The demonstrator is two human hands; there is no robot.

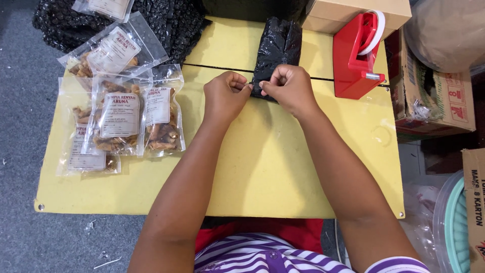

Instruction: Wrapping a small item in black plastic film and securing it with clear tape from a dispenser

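A narrow parcel wrapped in black bubble wrap (277, 45) lies on the yellow table (262, 167), pointing away from me. My left hand (226, 95) and my right hand (290, 87) meet at its near end, fingers curled and pinching the wrap's edge between them. What exactly sits between the fingertips is too small to tell. A red tape dispenser (356, 55) with a white roll stands just right of my right hand.
Several clear pouches of fried snacks (124, 114) with white labels lie at the table's left. A heap of black bubble wrap (166, 25) is at the back left. Cardboard boxes (434, 96) stand at the right, and a plastic basket (457, 227) at the lower right.
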